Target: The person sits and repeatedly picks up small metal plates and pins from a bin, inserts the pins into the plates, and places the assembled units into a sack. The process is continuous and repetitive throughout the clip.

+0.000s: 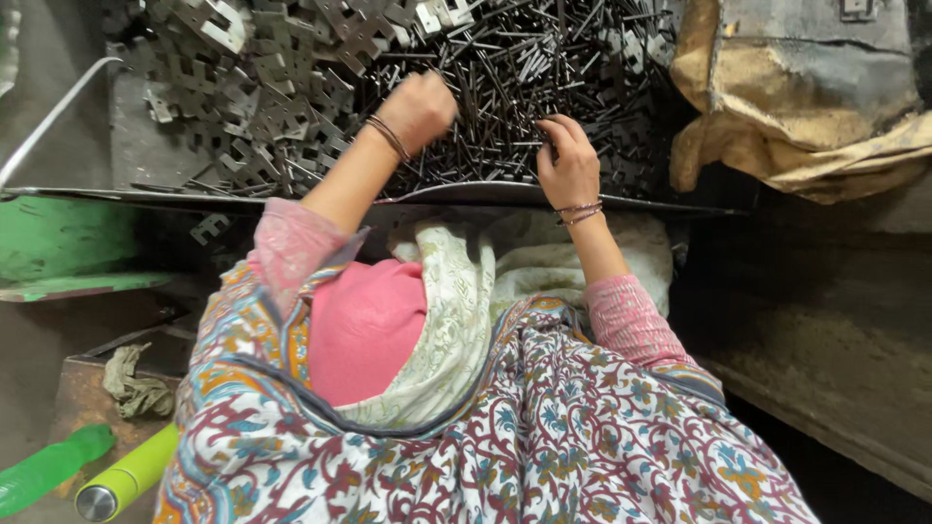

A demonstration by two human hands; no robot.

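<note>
Fingers of my right hand curl down, tips pressed into the pile of thin dark metal rods at upper centre; their long axes cross every way. Left hand is fisted; its contents I cannot tell.

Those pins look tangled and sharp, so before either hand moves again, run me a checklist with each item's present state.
1. Left hand on the pile of dark metal pins: ok, closed in a fist over them.
2. Right hand on the pins: ok, fingers curled into them.
3. What each hand grips: cannot tell.
4. Stamped metal brackets apart from the pins: not ok, the two overlap.
5. Tray rim below both wrists: ok.
</note>
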